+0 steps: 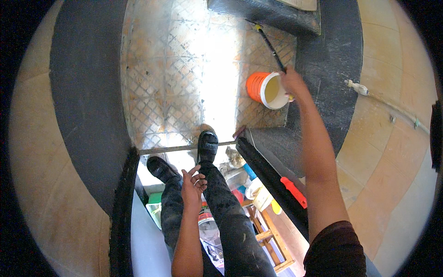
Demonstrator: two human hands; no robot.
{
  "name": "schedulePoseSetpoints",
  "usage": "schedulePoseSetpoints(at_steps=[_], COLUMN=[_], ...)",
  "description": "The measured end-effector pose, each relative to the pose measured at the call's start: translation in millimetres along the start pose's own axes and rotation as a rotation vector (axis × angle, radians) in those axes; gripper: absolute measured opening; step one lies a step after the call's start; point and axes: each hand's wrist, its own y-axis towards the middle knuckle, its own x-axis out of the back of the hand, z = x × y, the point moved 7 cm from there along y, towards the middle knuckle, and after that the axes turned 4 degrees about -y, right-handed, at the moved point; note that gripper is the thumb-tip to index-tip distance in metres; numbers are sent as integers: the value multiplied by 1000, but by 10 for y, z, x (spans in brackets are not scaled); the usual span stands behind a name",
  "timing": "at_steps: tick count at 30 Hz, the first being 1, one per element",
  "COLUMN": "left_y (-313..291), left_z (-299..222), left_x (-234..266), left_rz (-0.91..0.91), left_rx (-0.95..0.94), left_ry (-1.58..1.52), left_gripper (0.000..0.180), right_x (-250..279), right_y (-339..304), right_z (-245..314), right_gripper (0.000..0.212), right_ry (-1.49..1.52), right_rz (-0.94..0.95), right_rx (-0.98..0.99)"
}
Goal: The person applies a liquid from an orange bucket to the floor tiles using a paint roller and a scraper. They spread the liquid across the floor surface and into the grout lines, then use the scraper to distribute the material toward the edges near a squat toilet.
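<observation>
My right hand (pixel 291 84) is closed around a long, thin black-handled tool (pixel 271 46) with a yellow band near its far end. The tool slants up and left over the tiled floor, its dark tip close to the black ledge; I cannot make out what kind of head it has. Below and beside that hand stands an orange bucket (pixel 256 87) with a white rim, something pale yellowish inside. My left hand (pixel 194 183) hangs over my legs, fingers loosely bent and apart, with nothing in it.
A black raised ledge (pixel 258 14) lies ahead, and dark-painted wall bands run along both sides. A pipe with a tap (pixel 357 87) juts from the right wall. A red-handled tool (pixel 294 191) rests on the black doorframe. Behind me are a wooden frame (pixel 277 244) and containers.
</observation>
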Motion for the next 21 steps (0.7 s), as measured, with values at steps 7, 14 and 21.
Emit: schedulePoseSetpoints(at_steps=[7, 14, 21], left_y=[-7, -6, 19], left_z=[-31, -48, -6], left_x=[5, -17, -38], left_rz=[-28, -48, -50], left_rx=[2, 3, -15], left_ry=[4, 18, 59], left_gripper=[65, 64, 64], right_x=[527, 555, 975], right_y=[-51, 550, 528], right_z=[-133, -692, -248], right_gripper=[49, 48, 52], right_ry=[126, -3, -150], right_rz=[127, 117, 261], right_rx=[54, 247, 431])
